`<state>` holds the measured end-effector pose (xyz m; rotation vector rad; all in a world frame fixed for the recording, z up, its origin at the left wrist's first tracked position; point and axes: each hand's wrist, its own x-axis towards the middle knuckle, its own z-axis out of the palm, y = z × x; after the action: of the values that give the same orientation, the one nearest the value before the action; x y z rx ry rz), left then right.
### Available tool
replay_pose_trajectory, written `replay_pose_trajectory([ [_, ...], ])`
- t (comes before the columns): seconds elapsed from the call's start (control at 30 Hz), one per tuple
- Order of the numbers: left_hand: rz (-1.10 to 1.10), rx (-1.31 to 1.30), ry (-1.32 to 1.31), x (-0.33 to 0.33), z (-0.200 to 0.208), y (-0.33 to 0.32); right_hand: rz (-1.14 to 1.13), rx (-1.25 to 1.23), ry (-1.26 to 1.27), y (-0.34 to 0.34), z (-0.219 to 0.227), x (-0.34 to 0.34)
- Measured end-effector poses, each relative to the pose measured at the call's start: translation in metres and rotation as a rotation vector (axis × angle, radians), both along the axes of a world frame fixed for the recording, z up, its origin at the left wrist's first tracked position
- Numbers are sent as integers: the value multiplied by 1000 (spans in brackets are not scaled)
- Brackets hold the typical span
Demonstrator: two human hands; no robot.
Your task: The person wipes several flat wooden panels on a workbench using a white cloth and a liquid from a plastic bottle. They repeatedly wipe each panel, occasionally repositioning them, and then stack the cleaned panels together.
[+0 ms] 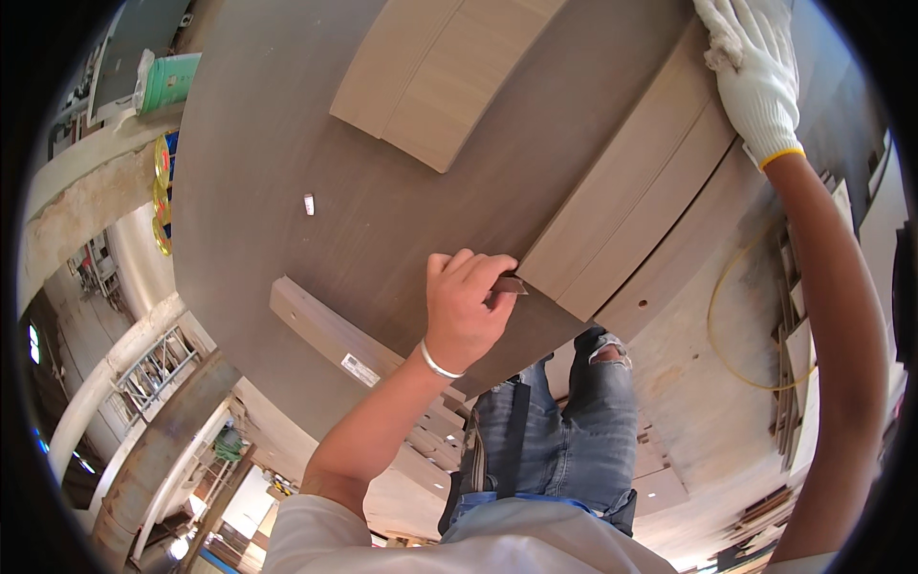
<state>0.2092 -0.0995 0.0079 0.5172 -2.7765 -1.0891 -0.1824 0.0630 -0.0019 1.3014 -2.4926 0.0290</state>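
Boards [626, 187] apparently mid-work (amount finished unclear), left hand [466, 301] pinching a thin piece [513, 285], gloved right hand [758, 81] laid open at their far end.

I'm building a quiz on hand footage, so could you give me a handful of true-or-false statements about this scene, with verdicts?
1. The right hand is gloved. True.
2. The left hand is gloved. False: it is bare, with a bracelet at the wrist.
3. The left hand holds a small flat piece near a corner of the long boards. True.
4. The green bucket is at the picture's right. False: it is at the upper left.
5. A narrow board bears a white label. True.
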Motion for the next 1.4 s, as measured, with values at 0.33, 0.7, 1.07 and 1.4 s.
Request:
replay_pose_trajectory([
  [0.33,87,333,-168,59,36,87,-115,56,3,29,-38,-26],
  [0.7,370,100,-330,30,41,83,-48,17,-26,24,-24,-19],
  [1.07,177,143,-331,-28,66,94,-151,14,-115,6,-6,-7],
  [1.4,601,36,-761,-105,56,79,414,-290,-774,41,41,9],
])
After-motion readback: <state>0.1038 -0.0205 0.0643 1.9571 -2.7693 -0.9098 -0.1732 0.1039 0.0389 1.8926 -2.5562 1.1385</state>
